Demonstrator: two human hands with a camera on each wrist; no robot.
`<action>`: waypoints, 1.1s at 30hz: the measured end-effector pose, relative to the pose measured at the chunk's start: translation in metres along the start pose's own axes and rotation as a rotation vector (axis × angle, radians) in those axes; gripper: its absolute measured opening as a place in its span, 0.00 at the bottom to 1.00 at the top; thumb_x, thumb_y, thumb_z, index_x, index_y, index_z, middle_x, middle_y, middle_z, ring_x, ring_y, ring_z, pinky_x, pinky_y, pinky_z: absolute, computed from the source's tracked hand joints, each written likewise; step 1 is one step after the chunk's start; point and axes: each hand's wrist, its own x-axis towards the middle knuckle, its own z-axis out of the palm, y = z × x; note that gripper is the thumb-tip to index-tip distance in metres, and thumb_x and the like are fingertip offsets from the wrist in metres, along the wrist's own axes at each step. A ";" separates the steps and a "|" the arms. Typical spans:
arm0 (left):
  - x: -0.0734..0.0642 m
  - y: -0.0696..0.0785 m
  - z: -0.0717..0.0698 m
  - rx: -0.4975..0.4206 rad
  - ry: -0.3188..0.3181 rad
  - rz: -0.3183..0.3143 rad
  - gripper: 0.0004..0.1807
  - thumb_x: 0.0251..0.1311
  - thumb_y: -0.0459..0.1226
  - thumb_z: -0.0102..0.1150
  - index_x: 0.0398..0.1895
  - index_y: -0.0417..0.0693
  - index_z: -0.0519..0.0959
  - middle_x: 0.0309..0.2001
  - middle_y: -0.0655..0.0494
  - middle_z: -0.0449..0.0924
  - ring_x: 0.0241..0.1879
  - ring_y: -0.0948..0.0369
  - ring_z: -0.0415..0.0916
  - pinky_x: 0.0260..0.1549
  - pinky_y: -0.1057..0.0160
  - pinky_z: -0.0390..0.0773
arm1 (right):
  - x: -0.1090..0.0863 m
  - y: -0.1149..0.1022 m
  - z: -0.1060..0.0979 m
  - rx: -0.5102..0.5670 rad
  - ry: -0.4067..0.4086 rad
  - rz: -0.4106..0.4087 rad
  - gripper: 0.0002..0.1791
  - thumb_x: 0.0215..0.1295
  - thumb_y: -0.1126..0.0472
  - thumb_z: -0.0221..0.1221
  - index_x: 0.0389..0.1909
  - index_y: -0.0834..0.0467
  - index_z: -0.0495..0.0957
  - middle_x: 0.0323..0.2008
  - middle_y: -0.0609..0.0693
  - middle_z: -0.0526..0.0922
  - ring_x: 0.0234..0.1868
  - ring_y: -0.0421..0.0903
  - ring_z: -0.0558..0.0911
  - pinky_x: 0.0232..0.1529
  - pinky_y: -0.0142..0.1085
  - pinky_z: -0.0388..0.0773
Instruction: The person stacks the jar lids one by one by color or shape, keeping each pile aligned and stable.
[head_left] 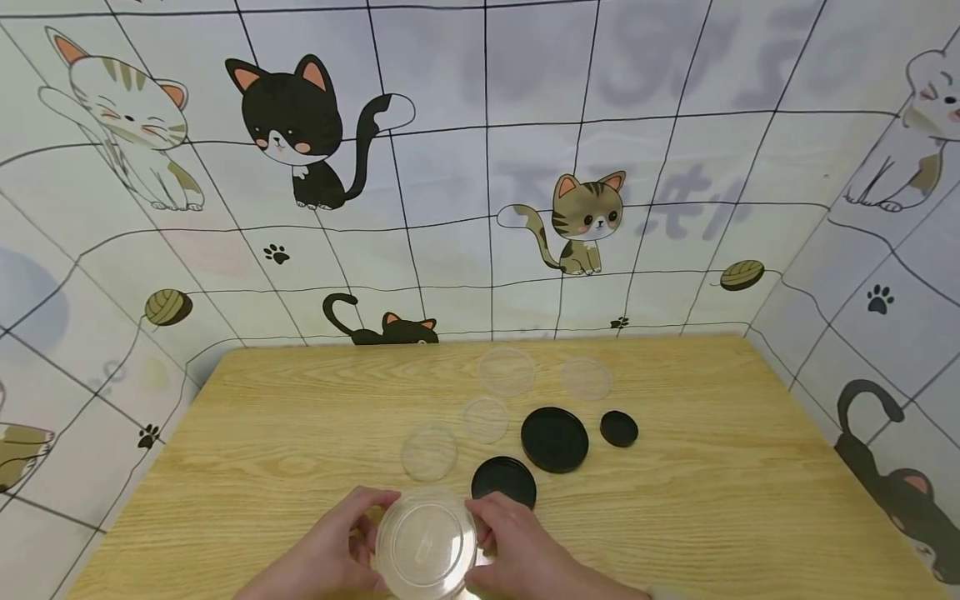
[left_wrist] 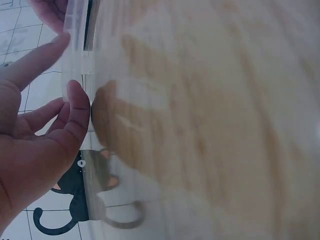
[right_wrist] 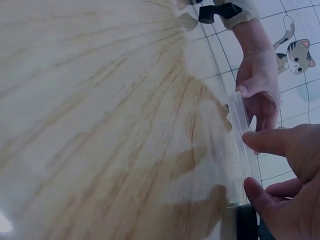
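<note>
At the front of the table, both hands hold a clear round plastic lid (head_left: 427,546) by opposite sides of its rim. My left hand (head_left: 347,542) has it at the left edge and my right hand (head_left: 517,546) at the right edge, fingers and thumbs on the rim. In the left wrist view the lid (left_wrist: 74,55) appears edge-on, low over the tabletop, with the left hand (left_wrist: 42,130) beside it. The right wrist view has the lid's thin side (right_wrist: 244,130) between the two hands. A black round lid (head_left: 504,482) lies just beyond the right fingers, partly covered by them.
A larger black lid (head_left: 554,439) and a small black lid (head_left: 618,428) lie farther back. Clear discs (head_left: 429,453) (head_left: 485,420) lie left of them, and two more clear discs (head_left: 507,372) (head_left: 586,379) near the back edge. Cat-print cloth (head_left: 450,183) encloses the wooden table (head_left: 712,467).
</note>
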 end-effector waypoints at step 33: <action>0.014 0.012 -0.031 0.049 -0.050 0.033 0.51 0.47 0.30 0.79 0.76 0.39 0.60 0.69 0.35 0.60 0.41 0.54 0.74 0.35 0.63 0.81 | -0.002 -0.003 -0.026 -0.305 0.063 -0.077 0.37 0.61 0.62 0.73 0.70 0.62 0.69 0.62 0.53 0.74 0.56 0.48 0.80 0.55 0.40 0.80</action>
